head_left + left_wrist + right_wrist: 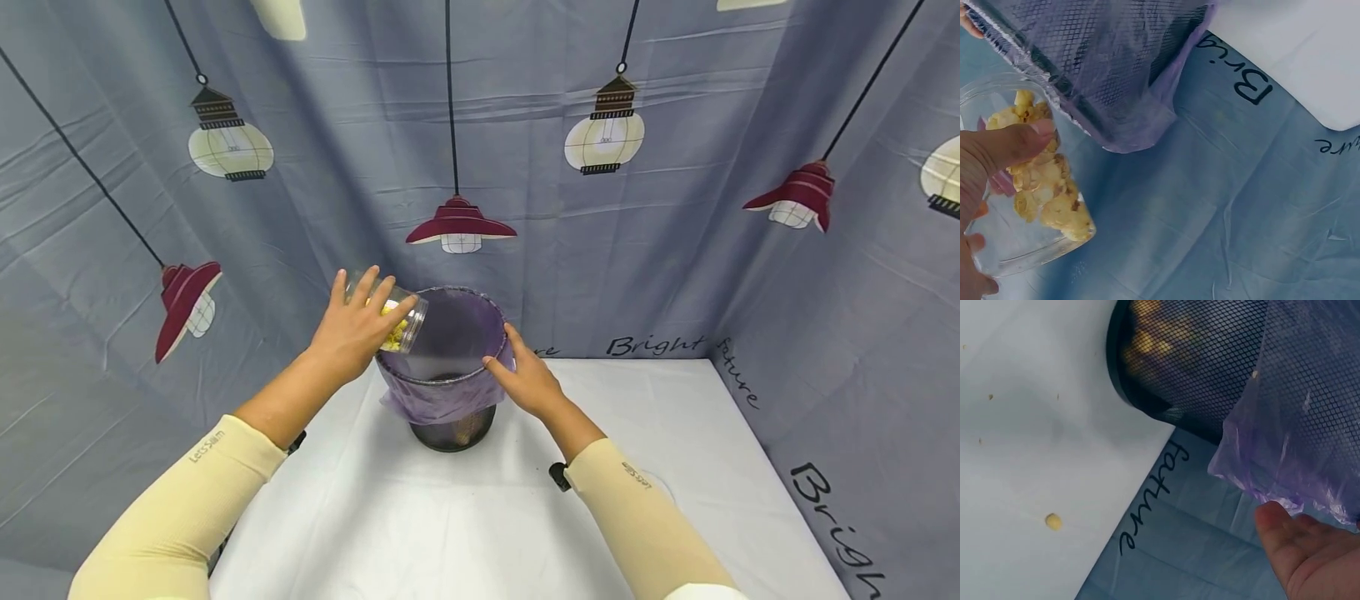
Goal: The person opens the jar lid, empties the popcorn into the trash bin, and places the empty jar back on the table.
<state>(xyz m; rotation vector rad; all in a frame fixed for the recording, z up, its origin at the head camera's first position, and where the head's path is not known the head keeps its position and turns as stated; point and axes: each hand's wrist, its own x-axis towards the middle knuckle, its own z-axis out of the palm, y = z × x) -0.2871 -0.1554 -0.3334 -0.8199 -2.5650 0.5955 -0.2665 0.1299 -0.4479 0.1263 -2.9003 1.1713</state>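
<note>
My left hand (352, 333) grips a clear plastic jar (417, 321), tilted with its mouth towards the inside of a black mesh trash bin (442, 440). Yellow popcorn (1054, 190) lies along the jar's lower side, and the left thumb presses across the wall in the left wrist view. A thin purple bag (442, 402) lines the bin and folds down over its rim. On the bin's right side, my right hand (532, 385) holds the lined rim, thumb on the near edge and fingers further back. More popcorn (1150, 340) shows through the mesh near the bin's base.
The bin stands on a white-covered table (450, 533). One yellow piece (1053, 521) and several small crumbs lie on the cover. Behind and at both sides hangs a grey-blue curtain (525, 275) printed with lamps and lettering.
</note>
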